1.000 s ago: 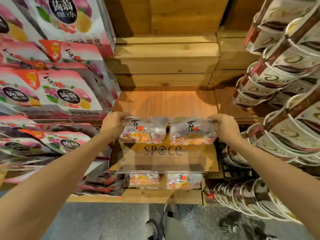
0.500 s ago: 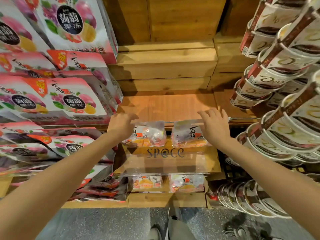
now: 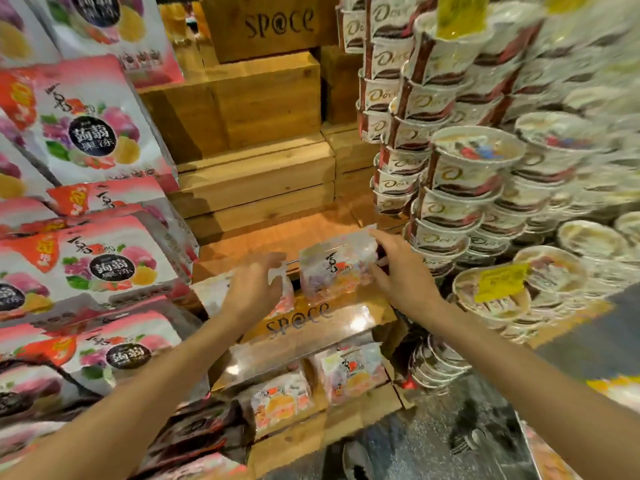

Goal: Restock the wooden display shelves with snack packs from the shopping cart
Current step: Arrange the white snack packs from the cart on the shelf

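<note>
Your right hand [image 3: 398, 275] pinched the right edge of a clear jelly snack pack [image 3: 337, 266], fingers curled over its top corner and thumb below, so that grip was pressed onto the pack rather than spread. Your left hand [image 3: 256, 289] lay over a second pack [image 3: 282, 292] just to the left; its fingers looked bent around that pack's top, though blur made the exact hold hard to read. Both packs stood at the front lip of the middle wooden shelf [image 3: 263, 237], just behind the clear guard [image 3: 311, 327] printed with the shelf logo, and the board behind them lay bare. You judged well if you treated this as a settling step: the right pack leaned a little, its top tipped toward the Dove cups [image 3: 446, 206] stacked close on the right, so the sound move was to square it upright with its label forward and its side touching its neighbour. A soft bag of loose jellies would likely slump, so you needed to seat its bottom flat before letting go. Your right wrist passed near the cup stack, and a careless withdrawal could have toppled it. Two more packs [image 3: 353, 372] already sat on the shelf below. The shopping cart was not in view.
</note>
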{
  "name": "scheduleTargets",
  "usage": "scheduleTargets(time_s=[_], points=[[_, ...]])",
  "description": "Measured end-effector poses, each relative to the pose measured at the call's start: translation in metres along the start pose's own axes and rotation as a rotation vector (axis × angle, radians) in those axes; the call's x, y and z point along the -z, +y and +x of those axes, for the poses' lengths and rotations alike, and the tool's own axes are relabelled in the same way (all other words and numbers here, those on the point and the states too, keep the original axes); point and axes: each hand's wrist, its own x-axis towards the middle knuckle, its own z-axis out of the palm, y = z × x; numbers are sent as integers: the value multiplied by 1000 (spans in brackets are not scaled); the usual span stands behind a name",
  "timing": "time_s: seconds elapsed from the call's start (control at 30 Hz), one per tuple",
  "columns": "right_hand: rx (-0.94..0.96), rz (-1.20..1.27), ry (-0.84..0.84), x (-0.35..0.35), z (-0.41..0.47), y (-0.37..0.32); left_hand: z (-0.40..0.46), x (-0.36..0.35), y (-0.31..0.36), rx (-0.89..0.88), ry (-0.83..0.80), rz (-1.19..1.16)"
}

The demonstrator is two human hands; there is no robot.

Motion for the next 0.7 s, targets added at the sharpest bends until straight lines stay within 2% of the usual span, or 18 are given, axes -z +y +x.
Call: scheduleTargets(time_s=[0.2,0.37,0.53,0.7], points=[[-114,24,172,72,-107,7,-38,-13,106,-261,-87,-224],[-290,-38,321,145,-212,49,-62,-44,227,-400,-295,-332],[-476,-58,405,205,-327,104,-113,-107,335,-588,-414,-396],[-686,-77,430,252,-453,163,-170,-188,440,-635,-514,-399]])
